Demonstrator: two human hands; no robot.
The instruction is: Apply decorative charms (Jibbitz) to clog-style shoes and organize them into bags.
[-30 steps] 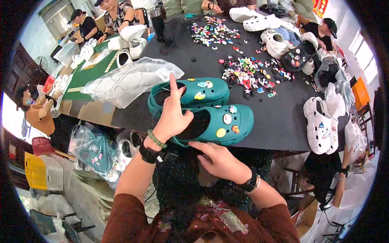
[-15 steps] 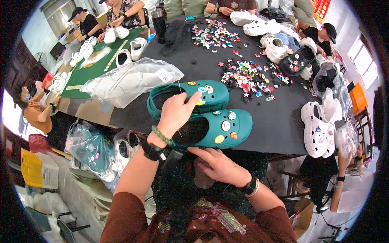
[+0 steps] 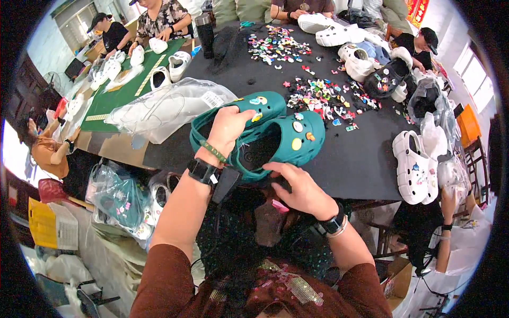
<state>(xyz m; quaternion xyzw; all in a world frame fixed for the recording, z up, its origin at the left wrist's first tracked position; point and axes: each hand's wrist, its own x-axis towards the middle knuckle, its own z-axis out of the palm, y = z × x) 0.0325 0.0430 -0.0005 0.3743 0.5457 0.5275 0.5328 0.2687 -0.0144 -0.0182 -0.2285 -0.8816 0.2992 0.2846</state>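
A pair of dark green clogs with holes and colourful charms on their toes lies side by side near the table's front edge: the far clog (image 3: 270, 108) and the near clog (image 3: 305, 139). My left hand (image 3: 231, 126) closes on the pair from above, between the two openings, thumb over the far clog; its other fingers are mostly hidden. Fingertips of my right hand (image 3: 302, 186) touch the near clog's lower side, with the thumb held apart. A small pink piece (image 3: 280, 206) shows below that hand, at my lap.
Heaps of colourful shoe charms (image 3: 323, 98) lie beyond the clogs. A clear plastic bag (image 3: 167, 111) sits to the left, next to a green cutting mat (image 3: 101, 114). White clogs (image 3: 412, 169) stand at the right edge. Several people work around the table.
The near clog has tilted and its heel has shifted, with its opening turned more toward me. My right hand has moved up against its side, and the thumb has spread. The pink piece has appeared.
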